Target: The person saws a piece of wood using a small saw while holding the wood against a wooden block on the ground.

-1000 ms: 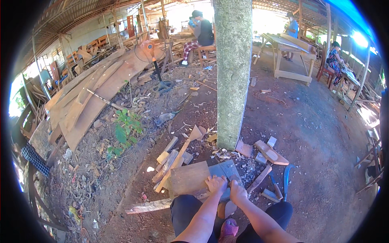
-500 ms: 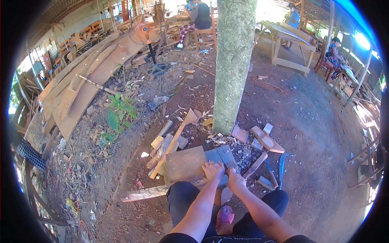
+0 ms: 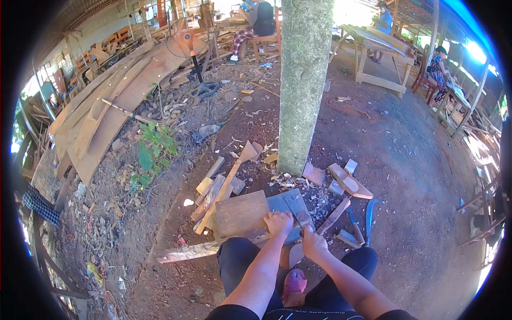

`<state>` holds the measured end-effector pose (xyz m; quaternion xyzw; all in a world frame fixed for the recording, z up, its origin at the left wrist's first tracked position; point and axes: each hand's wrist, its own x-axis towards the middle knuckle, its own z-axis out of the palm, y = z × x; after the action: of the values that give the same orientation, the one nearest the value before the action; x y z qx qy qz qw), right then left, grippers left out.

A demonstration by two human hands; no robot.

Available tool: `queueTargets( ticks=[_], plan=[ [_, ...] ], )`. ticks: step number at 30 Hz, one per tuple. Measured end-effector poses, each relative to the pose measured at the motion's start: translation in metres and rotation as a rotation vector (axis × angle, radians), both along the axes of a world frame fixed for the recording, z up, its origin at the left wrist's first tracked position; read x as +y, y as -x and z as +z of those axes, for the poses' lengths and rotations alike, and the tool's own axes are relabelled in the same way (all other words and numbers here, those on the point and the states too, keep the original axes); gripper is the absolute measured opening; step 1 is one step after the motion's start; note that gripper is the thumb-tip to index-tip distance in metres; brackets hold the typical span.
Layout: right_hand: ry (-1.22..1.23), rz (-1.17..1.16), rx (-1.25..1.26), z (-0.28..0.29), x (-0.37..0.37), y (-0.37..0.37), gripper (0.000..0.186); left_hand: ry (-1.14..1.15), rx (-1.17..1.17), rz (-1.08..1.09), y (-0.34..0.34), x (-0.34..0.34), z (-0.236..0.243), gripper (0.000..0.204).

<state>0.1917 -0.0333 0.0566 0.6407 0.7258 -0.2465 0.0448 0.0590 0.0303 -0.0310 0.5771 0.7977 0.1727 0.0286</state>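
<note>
No packages, labels, signs or screens can be made out anywhere in this open-air woodworking yard.

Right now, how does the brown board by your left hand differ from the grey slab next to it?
The brown board is reddish-brown, squarish and plain; the grey slab is bluish-grey, narrower and has a strip lying across it. The left hand rests where they meet, while the right hand sits nearer the grey slab. Both lie flat on the dirt ground.

Tool in right hand (image 3: 313, 244) too small to ID; fingers hide it.
</note>
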Motion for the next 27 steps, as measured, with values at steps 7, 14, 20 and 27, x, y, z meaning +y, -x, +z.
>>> queueTargets(
  ticks=[7,14,20,27],
  plan=[
    [-0.079,-0.105,0.078,-0.019,-0.001,-0.008,0.020,0.104,-0.051,-0.046,-0.013,0.008,0.008,0.050],
    [-0.018,-0.101,0.092,-0.004,-0.015,-0.010,0.024,0.122,-0.074,0.002,-0.008,0.003,0.007,0.051],
    [-0.098,-0.123,0.119,-0.027,0.012,-0.012,0.025,0.128,-0.125,-0.058,-0.019,0.006,0.015,0.050],
    [-0.027,-0.050,0.080,-0.020,0.010,0.004,0.031,0.302,-0.109,-0.199,0.002,-0.009,0.032,0.036]
  ],
)
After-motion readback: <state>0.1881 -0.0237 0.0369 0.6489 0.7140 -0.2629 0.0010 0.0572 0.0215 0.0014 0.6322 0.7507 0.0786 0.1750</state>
